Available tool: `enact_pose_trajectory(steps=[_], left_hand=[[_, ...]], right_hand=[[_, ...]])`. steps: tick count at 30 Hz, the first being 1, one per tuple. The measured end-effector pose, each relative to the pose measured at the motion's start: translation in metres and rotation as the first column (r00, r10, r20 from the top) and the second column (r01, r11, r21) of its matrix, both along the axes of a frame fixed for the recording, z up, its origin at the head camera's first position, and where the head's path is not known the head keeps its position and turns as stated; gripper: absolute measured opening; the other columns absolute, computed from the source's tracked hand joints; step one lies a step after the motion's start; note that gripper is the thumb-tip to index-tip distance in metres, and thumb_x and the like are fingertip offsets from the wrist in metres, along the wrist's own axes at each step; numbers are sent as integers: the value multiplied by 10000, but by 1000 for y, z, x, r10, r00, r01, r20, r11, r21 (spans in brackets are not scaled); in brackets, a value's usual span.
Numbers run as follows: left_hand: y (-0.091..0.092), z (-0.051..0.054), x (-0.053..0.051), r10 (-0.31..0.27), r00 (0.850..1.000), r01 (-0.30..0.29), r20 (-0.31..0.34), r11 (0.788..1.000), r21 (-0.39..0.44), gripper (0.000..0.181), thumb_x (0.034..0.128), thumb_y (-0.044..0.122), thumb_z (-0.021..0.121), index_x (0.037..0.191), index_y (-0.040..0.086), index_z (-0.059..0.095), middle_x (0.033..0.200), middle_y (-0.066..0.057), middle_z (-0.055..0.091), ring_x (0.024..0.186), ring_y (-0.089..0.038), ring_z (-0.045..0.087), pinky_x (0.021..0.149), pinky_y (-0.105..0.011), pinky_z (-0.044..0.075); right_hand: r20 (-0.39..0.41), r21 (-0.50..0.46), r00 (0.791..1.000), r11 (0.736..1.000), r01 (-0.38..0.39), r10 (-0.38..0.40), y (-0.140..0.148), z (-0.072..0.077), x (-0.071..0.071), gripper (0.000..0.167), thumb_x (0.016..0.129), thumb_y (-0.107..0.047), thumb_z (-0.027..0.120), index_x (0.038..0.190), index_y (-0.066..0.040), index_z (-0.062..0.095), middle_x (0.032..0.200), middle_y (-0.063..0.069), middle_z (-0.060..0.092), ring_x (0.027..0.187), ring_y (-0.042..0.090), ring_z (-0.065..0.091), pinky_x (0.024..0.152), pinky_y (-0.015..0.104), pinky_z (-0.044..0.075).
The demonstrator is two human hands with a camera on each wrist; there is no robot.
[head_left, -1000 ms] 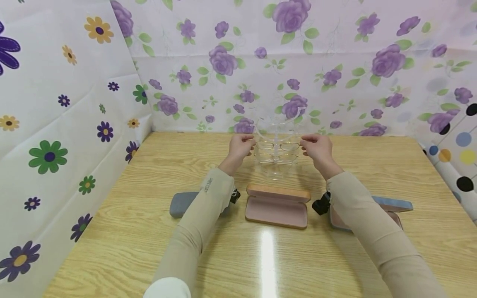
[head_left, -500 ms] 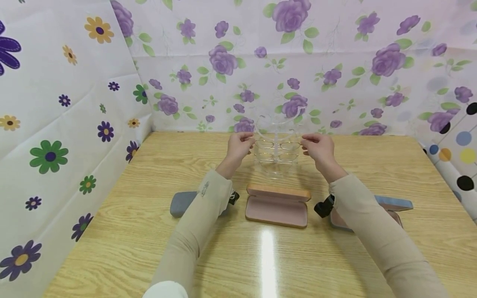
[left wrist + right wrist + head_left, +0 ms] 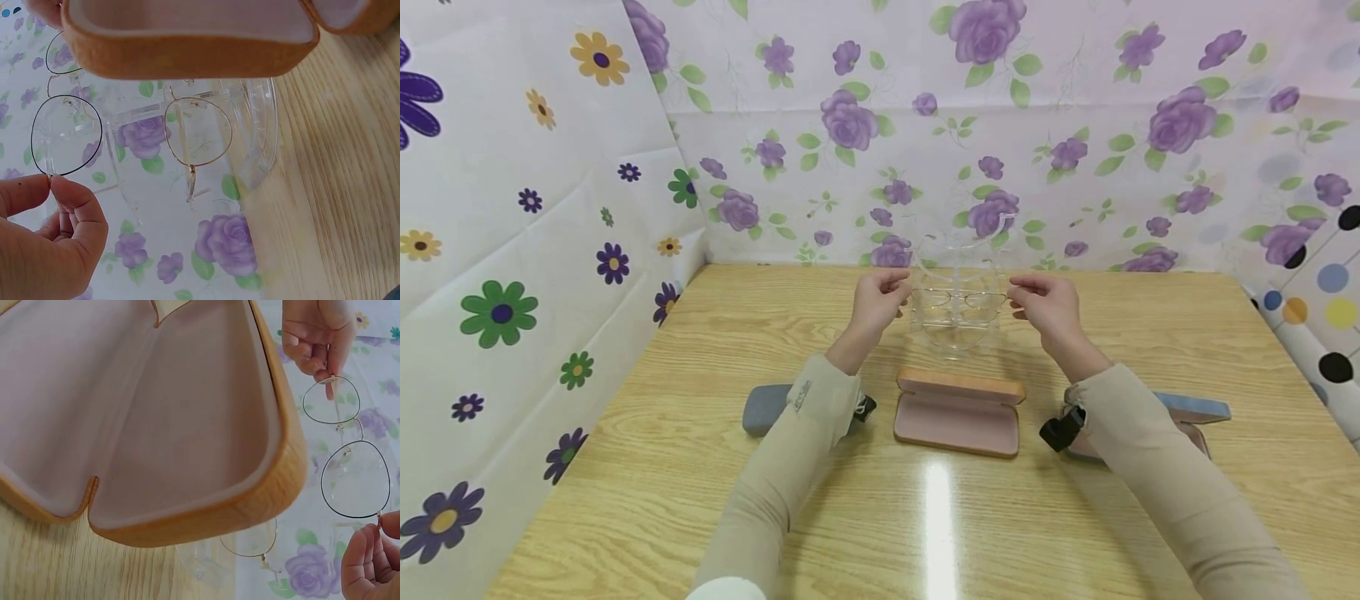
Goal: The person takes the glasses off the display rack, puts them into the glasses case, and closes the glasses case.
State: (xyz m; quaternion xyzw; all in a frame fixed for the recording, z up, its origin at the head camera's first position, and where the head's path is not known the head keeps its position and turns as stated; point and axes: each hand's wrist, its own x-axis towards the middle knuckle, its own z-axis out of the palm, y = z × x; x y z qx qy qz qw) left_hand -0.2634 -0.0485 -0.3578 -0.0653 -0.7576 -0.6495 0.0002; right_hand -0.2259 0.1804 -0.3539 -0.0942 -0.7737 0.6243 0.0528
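My left hand (image 3: 872, 310) and right hand (image 3: 1051, 312) pinch opposite ends of a pair of thin-rimmed eyeglasses (image 3: 957, 297). In the left wrist view the rims look dark, with a gold bridge. Behind the eyeglasses stands a clear plastic display stand (image 3: 264, 128). A second pair, gold-rimmed eyeglasses (image 3: 199, 131), sits lower on that stand. Whether the held pair still touches the stand, I cannot tell. Before the stand lies an orange eyeglass case (image 3: 957, 425), lid up, with a bare pink lining; it blocks part of both wrist views.
To the left, a grey-blue eyeglass case (image 3: 765, 410) is partly covered by my left sleeve. An open blue case (image 3: 1193, 408) lies on the right, partly behind my right forearm. The wooden table (image 3: 662, 492) ends at flowered cloth walls (image 3: 820, 100).
Both hands have drawn slightly back toward me with the eyeglasses. In the head view the held pair has sunk a little, closer to overlapping the gold-rimmed pair. The cases have not moved.
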Motion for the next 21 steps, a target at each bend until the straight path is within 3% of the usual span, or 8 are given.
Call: enact_pose_trajectory(steps=[8, 21], left_hand=[[-4, 0, 9, -12, 1000, 13, -22, 999, 45, 259, 880, -10, 560, 1130, -68, 595, 734, -15, 543, 626, -145, 512, 473, -175, 427], [-10, 3, 29, -50, 996, 55, -67, 996, 73, 262, 876, -40, 546, 1131, -89, 586, 757, -81, 566, 628, -153, 516, 486, -174, 434]], right_hand=[[-31, -9, 999, 1000, -23, 22, 0, 2, 9, 309, 891, -70, 557, 1174, 54, 573, 820, -64, 579, 684, 61, 571, 646, 233, 520], [-78, 34, 993, 996, -85, 88, 1, 4, 31, 317, 899, -105, 567, 1174, 53, 572, 895, 24, 608, 712, 68, 574, 655, 236, 520]])
